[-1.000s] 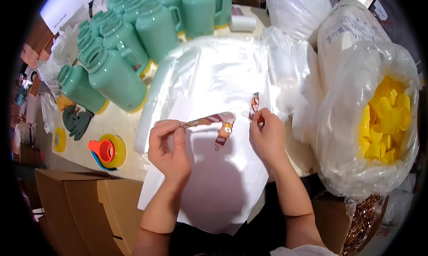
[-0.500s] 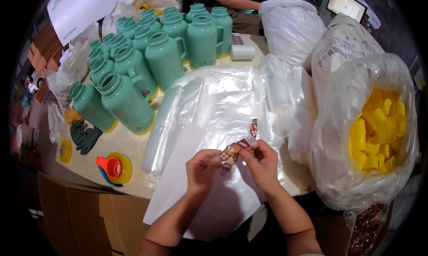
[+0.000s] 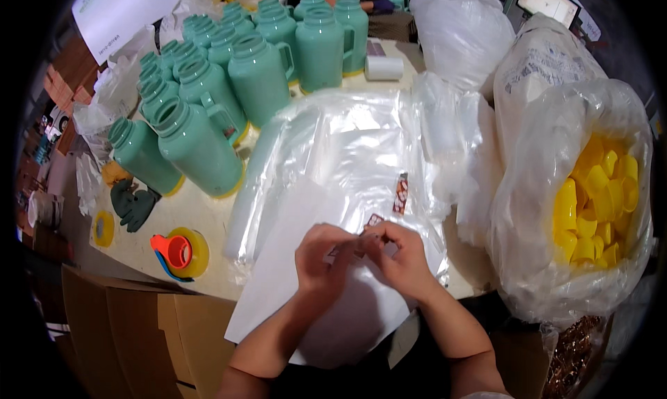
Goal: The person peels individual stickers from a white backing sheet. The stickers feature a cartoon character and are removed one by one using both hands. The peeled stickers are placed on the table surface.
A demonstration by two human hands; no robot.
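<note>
My left hand (image 3: 322, 257) and my right hand (image 3: 400, 258) meet over a white paper sheet (image 3: 278, 288), fingers pinched together. Between them is a small printed sticker (image 3: 375, 220). Only its dark red and white end shows above my right fingers, and the rest is hidden. A separate brown and red sticker strip (image 3: 401, 192) lies just beyond my right hand, on a stack of clear plastic bags (image 3: 361, 142).
Several teal jugs (image 3: 201, 152) with yellow bases crowd the far left. Nearer are dark gloves (image 3: 133, 206), a tape roll (image 3: 199, 251) and an orange ring-shaped piece (image 3: 179, 251). A plastic sack of yellow cups (image 3: 597, 204) stands right. A co-worker's gloved hand (image 3: 382, 7) shows behind.
My fingers have drawn together over the sticker, covering its bear picture, which showed before. The co-worker's bare arm has moved away, and a gloved hand with a teal jug now shows at the back.
</note>
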